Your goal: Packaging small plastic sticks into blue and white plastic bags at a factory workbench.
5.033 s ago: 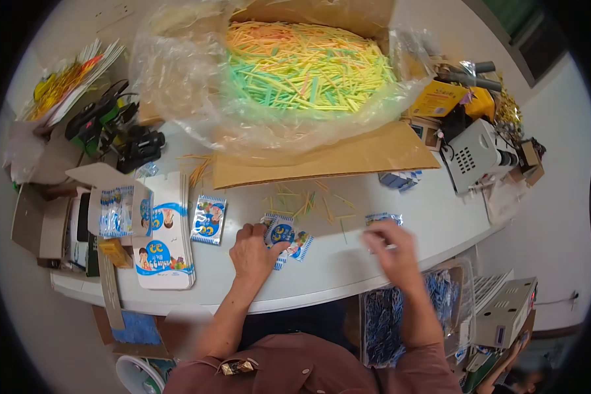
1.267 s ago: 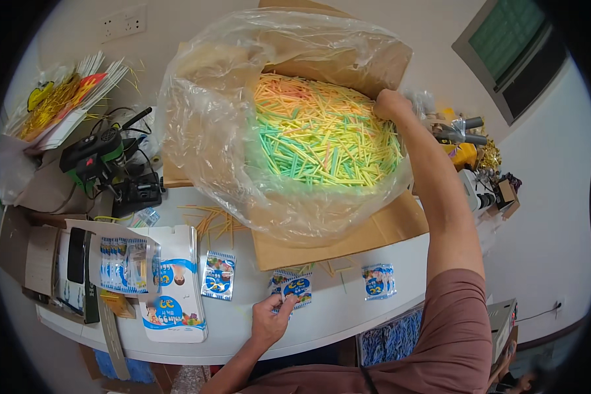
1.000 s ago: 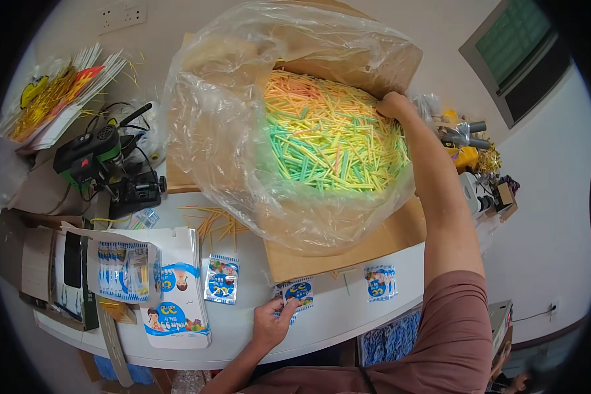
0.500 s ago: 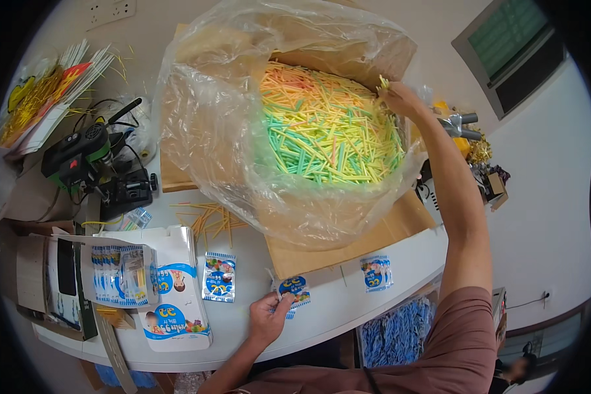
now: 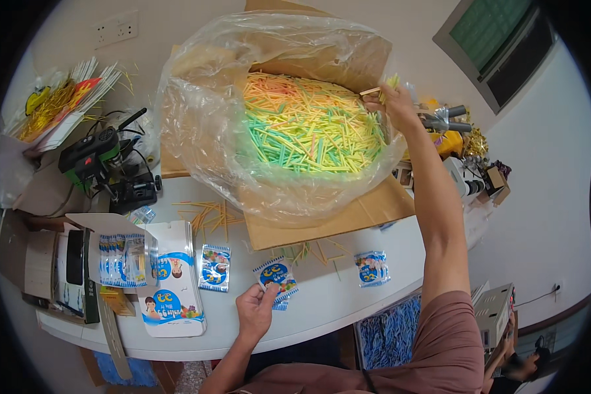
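A small blue-and-silver packet (image 5: 279,273) is pinched between the thumb and fingers of my left hand (image 5: 255,310), above the near part of the table. Part of another packet (image 5: 280,305) shows beneath it. My right hand (image 5: 399,108) is at the far right rim of a cardboard box, closed around a small bunch of thin sticks (image 5: 391,83), with some ends jutting out to the left. Inside the box, a clear plastic liner (image 5: 200,121) surrounds a heap of orange, yellow and green sticks (image 5: 315,125). The held packet's opening cannot be made out.
Loose sticks (image 5: 210,217) lie left of the box flap (image 5: 335,220). Single packets (image 5: 215,268) and a small packet pile (image 5: 372,268) rest on the white table (image 5: 335,308). Flattened printed cartons (image 5: 171,308), an opened display box (image 5: 121,259) and a black-green machine (image 5: 98,157) stand left.
The box's front flap has shifted away, uncovering loose sticks on the table. The packet in my left hand has moved up and left. In my right hand, the sticks now spread out more.
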Tool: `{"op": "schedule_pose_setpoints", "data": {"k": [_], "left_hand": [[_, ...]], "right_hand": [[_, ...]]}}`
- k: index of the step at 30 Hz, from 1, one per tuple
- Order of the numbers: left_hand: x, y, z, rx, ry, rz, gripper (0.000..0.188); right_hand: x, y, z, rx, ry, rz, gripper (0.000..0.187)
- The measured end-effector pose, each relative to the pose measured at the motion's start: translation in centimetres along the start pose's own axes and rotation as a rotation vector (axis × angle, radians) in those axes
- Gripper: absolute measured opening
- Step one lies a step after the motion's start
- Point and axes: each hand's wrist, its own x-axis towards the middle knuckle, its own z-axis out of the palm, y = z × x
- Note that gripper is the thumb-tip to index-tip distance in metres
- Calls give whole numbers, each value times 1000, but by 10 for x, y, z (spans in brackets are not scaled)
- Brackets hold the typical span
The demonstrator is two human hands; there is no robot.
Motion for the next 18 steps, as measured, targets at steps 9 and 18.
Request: {"op": "schedule_pose_setpoints", "data": {"k": [9, 18], "left_hand": [[-19, 49, 32, -226, 44, 95, 17], [-16, 24, 120, -349, -23, 135, 17]], "right_hand": [[-182, -30, -67, 421, -356, 125, 28], [-397, 79, 54, 583, -201, 677, 28]]}}
